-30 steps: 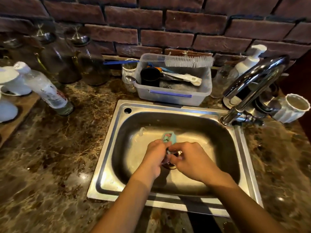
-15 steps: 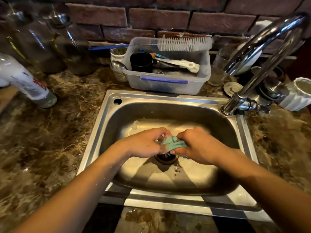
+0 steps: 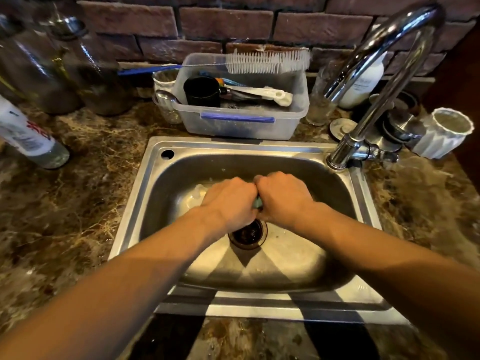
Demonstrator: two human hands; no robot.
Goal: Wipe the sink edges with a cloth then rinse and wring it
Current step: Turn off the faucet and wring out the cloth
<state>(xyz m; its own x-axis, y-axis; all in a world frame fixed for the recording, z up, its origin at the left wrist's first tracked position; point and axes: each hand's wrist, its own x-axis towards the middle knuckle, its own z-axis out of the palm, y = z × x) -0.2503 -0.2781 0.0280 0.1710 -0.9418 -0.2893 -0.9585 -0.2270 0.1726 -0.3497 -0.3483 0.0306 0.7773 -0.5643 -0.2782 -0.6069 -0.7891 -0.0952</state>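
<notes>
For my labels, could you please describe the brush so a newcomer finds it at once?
Behind the sink stands a clear tub. Along its back rim lies the brush, the only thing there with white bristles, its blue handle sticking out to the left.

Nothing fully legible anywhere. At 10 o'clock from the sink (image 3: 233, 145), on the white label of the clear bottle (image 3: 28, 136): large red characters, too blurred to read, and rows of fine grey print beside them, equally unreadable. At 1 o'clock, on the white pump bottle (image 3: 363, 83) behind the faucet (image 3: 376, 100): a few faint grey lines of print, too small to make out. No brand name, number or sign readable on either.
</notes>
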